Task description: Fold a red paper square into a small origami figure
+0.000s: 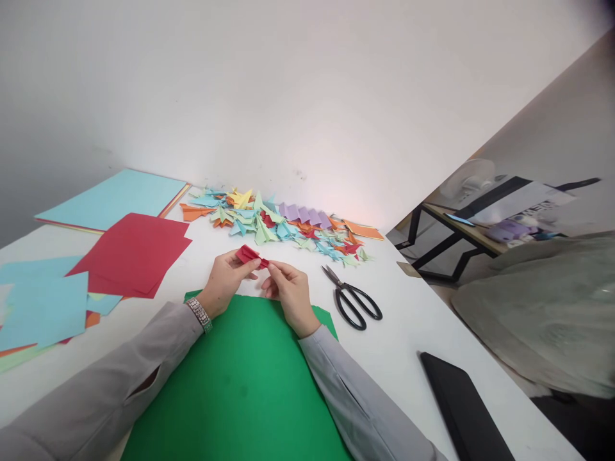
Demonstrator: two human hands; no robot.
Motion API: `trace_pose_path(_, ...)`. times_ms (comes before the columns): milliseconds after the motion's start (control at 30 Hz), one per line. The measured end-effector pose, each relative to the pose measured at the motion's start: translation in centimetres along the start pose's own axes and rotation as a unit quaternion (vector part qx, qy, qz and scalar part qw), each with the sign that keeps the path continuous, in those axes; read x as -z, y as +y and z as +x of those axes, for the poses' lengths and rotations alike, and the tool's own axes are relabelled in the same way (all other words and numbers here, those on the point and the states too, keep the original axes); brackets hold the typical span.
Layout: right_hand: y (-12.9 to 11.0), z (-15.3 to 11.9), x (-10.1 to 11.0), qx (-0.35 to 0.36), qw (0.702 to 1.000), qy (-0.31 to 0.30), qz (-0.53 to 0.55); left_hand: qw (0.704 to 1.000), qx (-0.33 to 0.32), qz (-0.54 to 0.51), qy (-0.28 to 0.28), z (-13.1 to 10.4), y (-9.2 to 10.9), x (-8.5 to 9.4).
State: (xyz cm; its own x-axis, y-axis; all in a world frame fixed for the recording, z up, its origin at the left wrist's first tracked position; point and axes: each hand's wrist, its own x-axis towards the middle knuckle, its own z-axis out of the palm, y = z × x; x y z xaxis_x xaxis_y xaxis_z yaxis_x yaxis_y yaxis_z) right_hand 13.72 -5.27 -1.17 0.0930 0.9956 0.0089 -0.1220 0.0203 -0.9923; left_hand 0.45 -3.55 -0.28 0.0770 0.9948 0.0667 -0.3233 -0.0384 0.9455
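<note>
Between my two hands is a small piece of folded red paper (246, 254), held just above the far edge of a green sheet (240, 371). My left hand (225, 280) pinches its left part between thumb and fingers. On the right end, the thumb and fingertips of my right hand (290, 291) close on the same paper. Fingers cover part of the folds, so its full shape is hidden. Black-handled scissors (353, 298) lie to the right of my right hand, blades pointing away.
Folded paper shapes (269, 221) in several colours lie along the wall. Red sheets (132, 256), a light blue stack (115, 198) and loose blue sheets (48, 310) are at left. A black tablet-like object (464, 403) rests near the table's right edge.
</note>
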Motion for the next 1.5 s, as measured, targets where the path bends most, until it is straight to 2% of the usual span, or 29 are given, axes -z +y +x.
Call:
trace_pose_path(167,0.1,0.0,0.0,0.028,0.999,-0.022,-0.041,1.0,0.008,-0.019,0.009,0.0,0.0,-0.1)
trace_pose_path(333,0.0,0.0,0.1,0.032,0.997,-0.026,-0.07,1.0,-0.006,0.023,-0.001,-0.2,0.1,-0.1)
trace_pose_path(767,0.2,0.2,0.4,0.031,0.996,-0.027,-0.076,0.998,0.014,-0.031,-0.056,0.0,0.0,0.1)
trace_pose_path(900,0.1,0.0,0.2,0.041,0.996,-0.033,-0.077,0.999,0.014,-0.023,-0.029,-0.1,0.0,-0.1)
trace_pose_path(1067,0.2,-0.5,0.0,0.117,0.989,0.017,-0.09,1.0,0.01,-0.016,0.005,0.1,0.0,-0.1)
trace_pose_path(1167,0.2,-0.8,-0.1,0.195,0.968,0.044,-0.152,1.0,0.009,-0.01,0.012,0.2,0.0,-0.1)
trace_pose_path(1300,0.2,-0.9,-0.3,0.28,0.933,0.045,-0.221,1.0,0.002,-0.001,0.011,0.1,0.1,-0.2)
trace_pose_path(1500,0.3,-0.7,-0.2,0.298,0.921,0.047,-0.246,0.999,-0.009,0.035,0.0,-0.2,0.5,-0.3)
